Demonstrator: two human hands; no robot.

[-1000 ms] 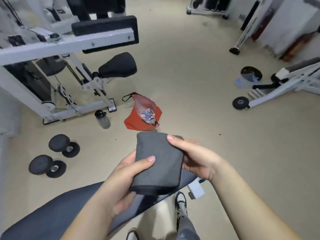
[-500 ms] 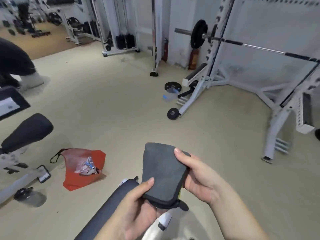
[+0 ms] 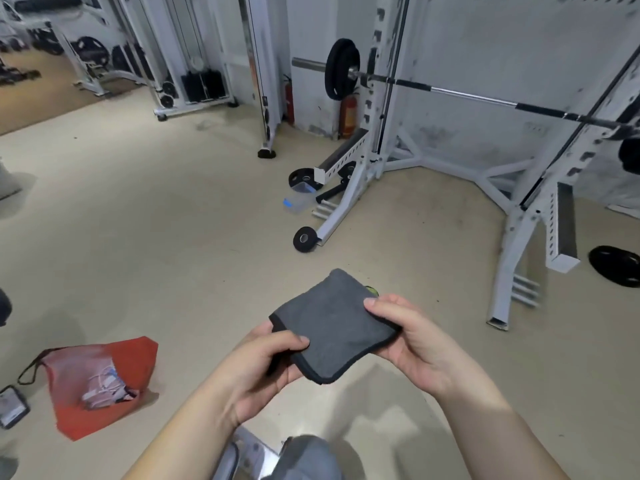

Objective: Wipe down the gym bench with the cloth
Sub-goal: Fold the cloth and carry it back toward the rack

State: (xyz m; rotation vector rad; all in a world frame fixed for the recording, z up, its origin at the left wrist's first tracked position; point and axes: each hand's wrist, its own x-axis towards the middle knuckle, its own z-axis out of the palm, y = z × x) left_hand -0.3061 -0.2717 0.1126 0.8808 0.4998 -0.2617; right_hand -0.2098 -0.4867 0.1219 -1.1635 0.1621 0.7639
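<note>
Gym, power rack (image 3: pixel 367 140) w/ loaded barbell (image 3: pixel 450 93), cable machine (image 3: pixel 194 64), plates on floor

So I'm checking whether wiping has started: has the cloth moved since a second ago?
Cannot tell: the head camera swung right, and the cloth sits between left hand and right hand as before.

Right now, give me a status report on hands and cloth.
Left hand and right hand both gripping folded grey cloth, held in mid-air. Bench pad out of view. Nothing blocking.
</note>
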